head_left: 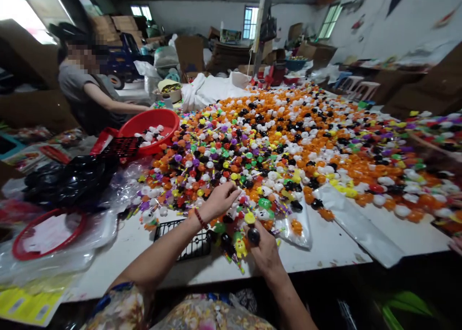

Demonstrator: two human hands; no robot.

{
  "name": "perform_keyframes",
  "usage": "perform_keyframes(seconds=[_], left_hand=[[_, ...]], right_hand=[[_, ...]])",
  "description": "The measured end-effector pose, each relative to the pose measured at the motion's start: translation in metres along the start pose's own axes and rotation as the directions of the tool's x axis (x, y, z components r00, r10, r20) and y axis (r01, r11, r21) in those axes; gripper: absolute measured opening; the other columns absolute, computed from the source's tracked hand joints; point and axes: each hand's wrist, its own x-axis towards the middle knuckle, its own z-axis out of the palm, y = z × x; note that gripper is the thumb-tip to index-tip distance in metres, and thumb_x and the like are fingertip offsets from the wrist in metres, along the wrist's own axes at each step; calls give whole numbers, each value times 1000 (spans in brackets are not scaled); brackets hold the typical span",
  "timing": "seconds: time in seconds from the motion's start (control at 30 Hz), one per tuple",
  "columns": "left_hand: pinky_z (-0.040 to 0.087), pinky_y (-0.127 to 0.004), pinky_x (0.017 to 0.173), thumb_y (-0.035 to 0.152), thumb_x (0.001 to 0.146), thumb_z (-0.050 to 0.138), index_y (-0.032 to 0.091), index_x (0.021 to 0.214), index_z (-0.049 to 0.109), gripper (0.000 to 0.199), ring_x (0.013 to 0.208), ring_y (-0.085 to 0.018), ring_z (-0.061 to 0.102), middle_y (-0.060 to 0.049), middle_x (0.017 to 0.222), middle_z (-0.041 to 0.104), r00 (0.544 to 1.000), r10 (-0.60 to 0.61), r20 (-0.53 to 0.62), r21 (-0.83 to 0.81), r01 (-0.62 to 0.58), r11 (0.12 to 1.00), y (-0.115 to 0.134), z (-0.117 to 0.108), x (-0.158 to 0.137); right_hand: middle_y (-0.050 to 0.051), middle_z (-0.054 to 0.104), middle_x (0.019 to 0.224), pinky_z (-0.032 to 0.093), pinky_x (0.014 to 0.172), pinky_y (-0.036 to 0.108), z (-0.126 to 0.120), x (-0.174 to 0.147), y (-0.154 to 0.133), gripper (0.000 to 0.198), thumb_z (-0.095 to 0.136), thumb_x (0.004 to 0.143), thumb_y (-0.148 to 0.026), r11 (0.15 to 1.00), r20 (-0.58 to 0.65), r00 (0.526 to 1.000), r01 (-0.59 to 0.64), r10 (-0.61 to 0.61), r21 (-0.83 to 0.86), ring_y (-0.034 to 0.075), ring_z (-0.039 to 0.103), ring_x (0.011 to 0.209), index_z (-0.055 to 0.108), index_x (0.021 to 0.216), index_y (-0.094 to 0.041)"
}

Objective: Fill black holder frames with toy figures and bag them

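Observation:
A large heap of small plastic toys (231, 147) in orange, white, black, green, purple and yellow covers the table. My left hand (222, 200), with a red beaded bracelet (199, 219) at the wrist, is at the near edge of the heap. Its fingers are curled together, and what they pinch, if anything, is hidden. Lower and to the right, my right hand (266, 248) is closed around small toys, a round black one (253, 236) and a yellow one (249, 217) showing at its fingers. A yellow animal-shaped toy (240, 247) lies beside it.
A black plastic grid basket (182, 241) lies below my left wrist. Clear plastic bags (364, 229) rest on the white table (321, 248). At left stand a red basin (168, 123) with white pieces, black bags (68, 183) and a red-rimmed tray (18, 245). Another person (84, 84) works beyond.

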Motion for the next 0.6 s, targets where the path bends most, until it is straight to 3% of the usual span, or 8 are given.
perform_keyframes(seconds=[0.17,0.27,0.47,0.6], left_hand=[[48,-30,76,23,86,58,20,78,63,9,79,-19,60,-4,80,63,989,57,137,353,-103,930,12,34,93],[48,-32,84,14,84,56,19,82,64,10,90,-22,61,-8,90,63,977,74,199,441,-156,884,20,61,137],[46,-36,95,12,87,46,14,97,69,25,107,-26,59,-16,108,63,927,126,354,474,-294,830,40,123,186],[46,-34,98,15,86,49,17,112,69,33,113,-26,58,-13,116,64,857,127,500,465,-389,795,56,161,206]], right_hand=[[5,66,73,49,63,27,-20,-25,15,33,44,94,-45,994,-178,981,-63,79,91,19,60,67,62,78,-22],[5,66,75,49,63,26,-33,-45,27,34,44,95,-46,984,-161,975,-136,154,116,18,61,67,64,82,-21],[5,68,77,51,64,23,-58,-86,49,38,41,96,-48,945,-169,943,-251,288,208,19,64,69,67,97,-21],[3,65,68,49,60,23,-65,-103,51,42,45,93,-56,880,-238,865,-365,441,304,18,61,62,67,85,-21]])
